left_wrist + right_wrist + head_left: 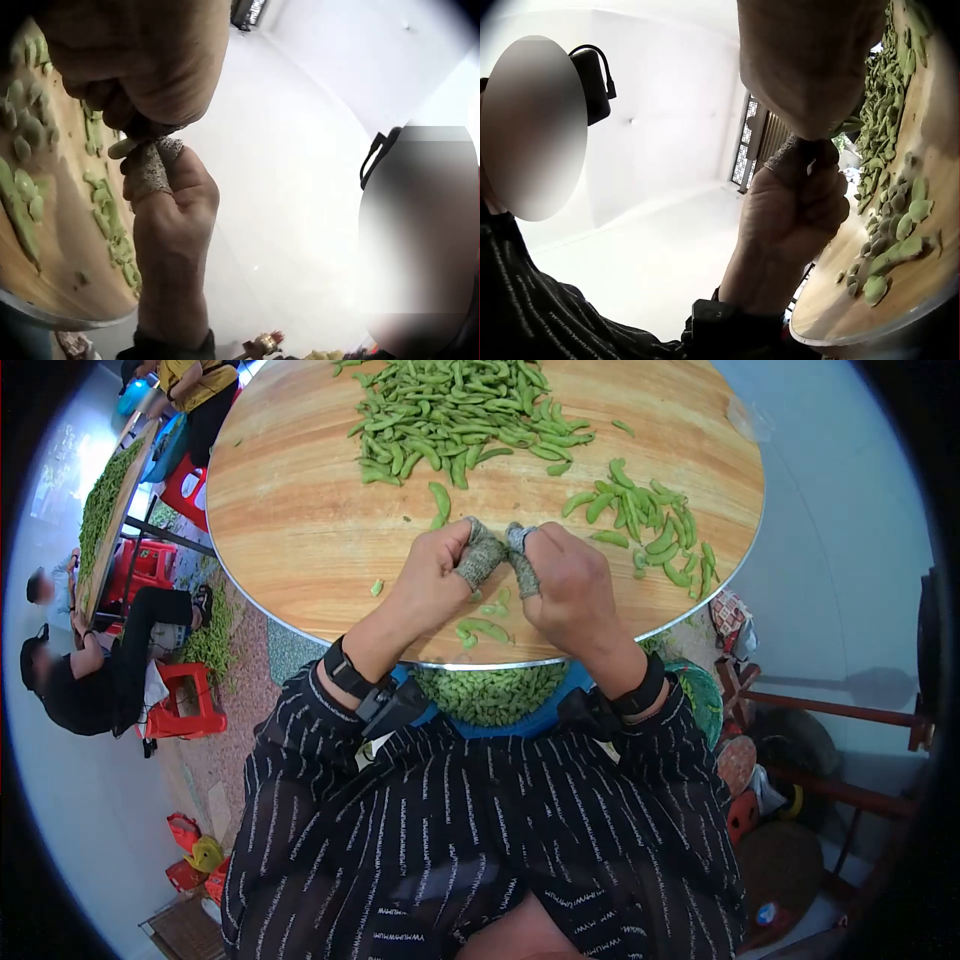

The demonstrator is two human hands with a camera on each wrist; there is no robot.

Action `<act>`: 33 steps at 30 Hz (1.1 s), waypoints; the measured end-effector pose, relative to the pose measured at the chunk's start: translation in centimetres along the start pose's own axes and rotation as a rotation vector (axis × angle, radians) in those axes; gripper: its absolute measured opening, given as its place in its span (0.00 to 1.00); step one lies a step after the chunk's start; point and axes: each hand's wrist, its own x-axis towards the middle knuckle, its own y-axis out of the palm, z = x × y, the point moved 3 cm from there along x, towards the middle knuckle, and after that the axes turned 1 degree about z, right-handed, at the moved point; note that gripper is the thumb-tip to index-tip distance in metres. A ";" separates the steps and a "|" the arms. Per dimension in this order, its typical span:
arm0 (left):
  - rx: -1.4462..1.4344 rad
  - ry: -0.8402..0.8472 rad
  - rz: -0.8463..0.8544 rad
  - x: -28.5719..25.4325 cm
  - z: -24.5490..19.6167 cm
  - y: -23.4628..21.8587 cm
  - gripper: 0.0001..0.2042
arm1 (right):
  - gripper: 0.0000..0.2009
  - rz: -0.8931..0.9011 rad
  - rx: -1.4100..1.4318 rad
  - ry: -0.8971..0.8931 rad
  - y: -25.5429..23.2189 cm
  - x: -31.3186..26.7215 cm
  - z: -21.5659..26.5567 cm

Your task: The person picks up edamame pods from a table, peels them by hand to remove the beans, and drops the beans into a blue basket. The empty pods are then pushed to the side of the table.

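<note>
Both hands meet above the front part of a round wooden table, fingers curled and thumbs wrapped in grey-green speckled cloth. My left hand and my right hand come together at the thumb tips. Between them a green bean pod sticks out in the left wrist view; most of it is hidden by fingers, and both hands appear to pinch it. Just below lie a few pods and loose beans. One pod lies beyond the left hand.
A large heap of pods covers the far side, with a smaller pile at the right. Under the table edge a blue basin holds many green beans. Red stools and seated people are at another table leftward.
</note>
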 end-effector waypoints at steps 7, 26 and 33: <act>0.501 0.132 0.084 -2.0 -2.4 -0.4 0.11 | 0.09 -0.029 -0.208 0.215 -3.2 -0.9 -5.3; -0.502 -0.186 0.077 -1.5 -0.9 1.1 0.07 | 0.14 0.087 1.153 0.650 1.5 -4.0 0.0; 0.069 0.098 0.101 -2.0 -1.6 0.1 0.10 | 0.08 0.188 0.239 0.278 -0.8 -2.4 0.0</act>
